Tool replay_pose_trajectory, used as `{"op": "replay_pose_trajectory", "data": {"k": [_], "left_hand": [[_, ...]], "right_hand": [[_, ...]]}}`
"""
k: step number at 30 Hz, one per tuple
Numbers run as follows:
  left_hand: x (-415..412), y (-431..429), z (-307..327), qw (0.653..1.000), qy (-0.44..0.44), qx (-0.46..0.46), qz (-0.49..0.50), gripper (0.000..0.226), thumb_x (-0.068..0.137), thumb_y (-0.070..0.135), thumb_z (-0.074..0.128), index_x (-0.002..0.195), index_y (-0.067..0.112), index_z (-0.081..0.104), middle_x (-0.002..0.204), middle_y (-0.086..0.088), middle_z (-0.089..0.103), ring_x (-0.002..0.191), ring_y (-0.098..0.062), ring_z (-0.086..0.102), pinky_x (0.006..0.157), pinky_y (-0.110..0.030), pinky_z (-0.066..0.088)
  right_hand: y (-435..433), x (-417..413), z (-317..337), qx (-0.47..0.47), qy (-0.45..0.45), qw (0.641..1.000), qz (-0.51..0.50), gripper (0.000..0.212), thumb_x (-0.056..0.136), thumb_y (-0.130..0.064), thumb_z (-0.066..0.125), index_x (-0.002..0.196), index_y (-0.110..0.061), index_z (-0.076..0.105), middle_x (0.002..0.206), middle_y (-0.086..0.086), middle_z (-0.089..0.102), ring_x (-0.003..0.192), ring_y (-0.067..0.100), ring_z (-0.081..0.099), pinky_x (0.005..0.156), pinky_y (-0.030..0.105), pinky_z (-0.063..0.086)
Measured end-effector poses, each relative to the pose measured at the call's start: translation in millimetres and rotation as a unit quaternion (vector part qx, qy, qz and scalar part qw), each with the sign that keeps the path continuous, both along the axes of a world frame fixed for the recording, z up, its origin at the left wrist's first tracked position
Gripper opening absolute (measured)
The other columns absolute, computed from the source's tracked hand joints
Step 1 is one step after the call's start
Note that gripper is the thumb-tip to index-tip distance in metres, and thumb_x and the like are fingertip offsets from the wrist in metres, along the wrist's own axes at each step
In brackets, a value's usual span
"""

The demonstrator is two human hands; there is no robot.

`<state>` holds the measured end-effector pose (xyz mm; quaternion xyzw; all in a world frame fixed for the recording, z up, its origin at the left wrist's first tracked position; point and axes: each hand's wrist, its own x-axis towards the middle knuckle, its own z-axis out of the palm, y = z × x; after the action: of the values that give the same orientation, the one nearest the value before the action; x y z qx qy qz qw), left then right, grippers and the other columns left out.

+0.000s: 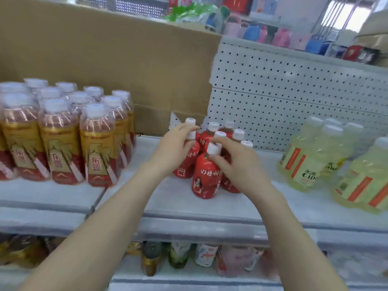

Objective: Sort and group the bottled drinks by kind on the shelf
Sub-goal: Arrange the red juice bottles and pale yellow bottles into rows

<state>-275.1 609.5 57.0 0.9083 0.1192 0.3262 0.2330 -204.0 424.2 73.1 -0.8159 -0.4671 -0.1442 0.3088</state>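
Note:
Several small red bottles with white caps stand clustered at the middle of the grey shelf (172, 198). My left hand (175, 145) grips the neck of a red bottle (188, 162) on the cluster's left side. My right hand (233, 162) holds the neck of the front red bottle (206, 179), fingers curled round it just under the cap. At the left stands a shrink-wrapped pack of gold-and-red bottles (63, 133). Pale yellow bottles (315, 152) stand at the right.
A brown cardboard sheet (105, 59) leans behind the left pack. A white pegboard back panel (294, 97) rises behind the cluster. Assorted bottles and cans (180, 257) fill the shelf below. Bare shelf surface lies between the red cluster and each neighbouring group.

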Motion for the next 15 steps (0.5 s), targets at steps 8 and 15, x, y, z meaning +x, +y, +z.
{"op": "replay_pose_trajectory", "data": {"k": [8,15], "left_hand": [[-31,-31,0,0.996,-0.093,-0.005,0.014,0.037,0.097,0.030,0.059,0.133,0.021,0.062,0.134,0.003,0.059,0.123,-0.013,0.054,0.106,-0.023,0.038],[-22,-51,6,0.994,0.005,-0.072,-0.086,0.039,0.093,0.027,0.066,0.125,0.048,0.059,0.111,0.024,0.067,0.098,-0.001,0.061,0.091,-0.033,0.052]], "right_hand": [[-22,39,10,0.076,-0.062,0.995,-0.023,0.030,0.098,-0.031,0.063,0.128,-0.026,0.067,0.117,0.000,0.067,0.113,0.025,0.054,0.092,0.028,0.037],[-43,47,9,-0.004,0.049,0.999,-0.021,0.025,0.096,-0.023,0.065,0.120,-0.029,0.069,0.110,-0.008,0.066,0.083,0.005,0.057,0.078,0.031,0.043]]}}
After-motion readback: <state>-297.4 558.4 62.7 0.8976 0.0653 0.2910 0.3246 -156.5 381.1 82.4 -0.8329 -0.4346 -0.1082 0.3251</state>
